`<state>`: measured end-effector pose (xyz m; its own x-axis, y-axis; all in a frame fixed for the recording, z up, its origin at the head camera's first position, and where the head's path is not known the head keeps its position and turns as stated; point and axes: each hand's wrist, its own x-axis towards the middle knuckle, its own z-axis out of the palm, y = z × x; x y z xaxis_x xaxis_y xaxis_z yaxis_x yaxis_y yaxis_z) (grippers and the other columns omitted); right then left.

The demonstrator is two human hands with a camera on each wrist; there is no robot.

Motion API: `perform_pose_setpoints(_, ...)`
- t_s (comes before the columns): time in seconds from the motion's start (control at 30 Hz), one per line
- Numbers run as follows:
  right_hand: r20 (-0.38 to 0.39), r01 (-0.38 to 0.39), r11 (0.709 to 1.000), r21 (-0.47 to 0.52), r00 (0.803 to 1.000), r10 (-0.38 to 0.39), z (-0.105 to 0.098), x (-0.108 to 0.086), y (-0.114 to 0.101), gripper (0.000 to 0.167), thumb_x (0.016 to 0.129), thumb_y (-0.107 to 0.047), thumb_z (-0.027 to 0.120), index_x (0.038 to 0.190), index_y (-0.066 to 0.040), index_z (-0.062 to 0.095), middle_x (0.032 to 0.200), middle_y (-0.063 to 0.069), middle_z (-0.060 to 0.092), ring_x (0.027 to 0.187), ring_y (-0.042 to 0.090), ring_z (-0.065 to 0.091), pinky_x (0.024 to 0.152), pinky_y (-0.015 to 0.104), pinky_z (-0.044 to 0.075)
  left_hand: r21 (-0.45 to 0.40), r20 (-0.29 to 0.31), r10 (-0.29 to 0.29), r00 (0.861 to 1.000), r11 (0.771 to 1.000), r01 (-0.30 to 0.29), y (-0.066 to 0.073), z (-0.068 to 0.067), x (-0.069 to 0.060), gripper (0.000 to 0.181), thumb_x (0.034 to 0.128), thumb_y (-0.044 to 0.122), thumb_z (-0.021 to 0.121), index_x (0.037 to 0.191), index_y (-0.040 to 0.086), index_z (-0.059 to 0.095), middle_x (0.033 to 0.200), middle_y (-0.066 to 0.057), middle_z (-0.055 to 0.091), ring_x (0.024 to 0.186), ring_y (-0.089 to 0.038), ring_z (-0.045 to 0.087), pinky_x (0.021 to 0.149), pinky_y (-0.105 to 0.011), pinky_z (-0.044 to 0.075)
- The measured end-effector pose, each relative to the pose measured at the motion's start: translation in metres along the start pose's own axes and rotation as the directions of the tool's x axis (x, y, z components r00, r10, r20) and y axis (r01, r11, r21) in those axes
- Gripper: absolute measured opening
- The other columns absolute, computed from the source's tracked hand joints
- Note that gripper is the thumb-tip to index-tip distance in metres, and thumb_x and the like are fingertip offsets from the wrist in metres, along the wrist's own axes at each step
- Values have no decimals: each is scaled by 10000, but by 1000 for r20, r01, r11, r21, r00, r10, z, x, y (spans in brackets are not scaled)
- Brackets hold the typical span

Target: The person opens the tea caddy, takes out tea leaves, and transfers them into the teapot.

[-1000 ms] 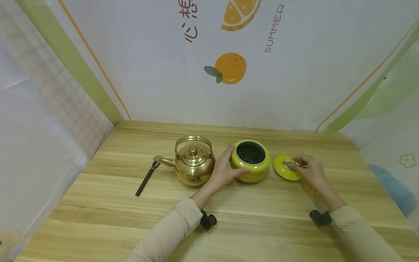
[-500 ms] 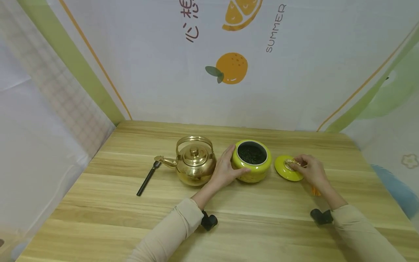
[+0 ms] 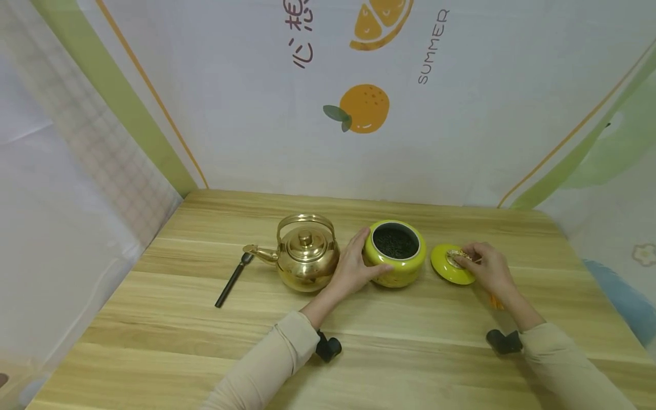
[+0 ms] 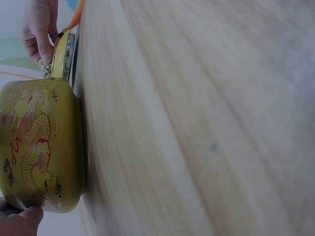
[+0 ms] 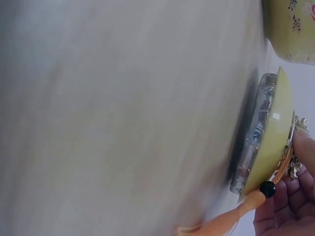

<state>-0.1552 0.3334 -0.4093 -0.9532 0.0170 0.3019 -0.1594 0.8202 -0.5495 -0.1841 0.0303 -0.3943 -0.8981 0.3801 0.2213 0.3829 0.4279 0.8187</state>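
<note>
A yellow ceramic tea jar (image 3: 397, 273) stands upright on the table, its mouth uncovered and dark, leaf-like bits inside. Gold and red dragon decoration covers its side in the left wrist view. My left hand (image 3: 353, 265) grips the jar's left side, thumb in front and fingers behind. To the right lies the jar's yellow lid (image 3: 445, 270), knob up, its underside wrapped in something clear and shiny in the right wrist view. My right hand (image 3: 489, 267) pinches the gold knob (image 5: 301, 124). An orange tassel (image 5: 224, 220) with a black bead hangs from the lid.
A brass teapot (image 3: 306, 267) with a raised handle stands close left of my left hand, spout pointing left. Beside the spout lies a dark-handled scoop (image 3: 233, 282). The wooden table (image 3: 410, 364) meets a printed cloth backdrop (image 3: 246, 125) at its far edge.
</note>
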Motion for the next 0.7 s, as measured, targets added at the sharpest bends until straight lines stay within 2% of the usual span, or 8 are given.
perform_pose_setpoints(0.1,-22,-11,1000,7,1000,11,-2,1,-2,161,849,-48,680,941,78,640,867,185,611,769,236,577,592,127,455,2,-1,2,1000,1000,-2,-1,1,0,900,760,303,792,1446,-9,299,1503,-183,305,1398,-296,271,1148,-452,238)
perform_pose_setpoints(0.27,-80,-27,998,49,996,31,-9,3,-10,218,873,-134,673,943,71,642,852,179,621,719,20,506,564,90,448,-4,-5,0,1000,1000,0,-1,1,0,905,757,306,794,1447,-5,299,1503,-183,305,1396,-301,275,1144,-457,246)
perform_pose_setpoints(0.37,-114,-26,995,93,993,37,-15,6,-18,245,881,-156,667,949,77,633,862,190,610,684,-66,465,532,88,452,-10,-4,-2,1000,1000,1,-1,1,0,906,755,308,795,1447,-3,300,1505,-177,304,1398,-297,271,1146,-452,244)
perform_pose_setpoints(0.53,-145,-19,993,119,989,36,-22,13,-38,275,891,-196,658,972,66,640,866,158,591,655,-73,462,502,101,459,-10,-8,1,1000,1000,-1,-1,1,0,905,755,307,795,1442,-16,303,1502,-179,309,1397,-296,273,1146,-458,240)
perform_pose_setpoints(0.7,-158,48,985,168,987,-21,-19,23,-59,228,872,-139,676,951,74,652,867,192,619,657,-83,485,501,99,467,-8,-10,5,1000,1000,-5,-1,1,1,904,751,301,800,1438,-19,308,1499,-180,314,1396,-297,275,1146,-456,243)
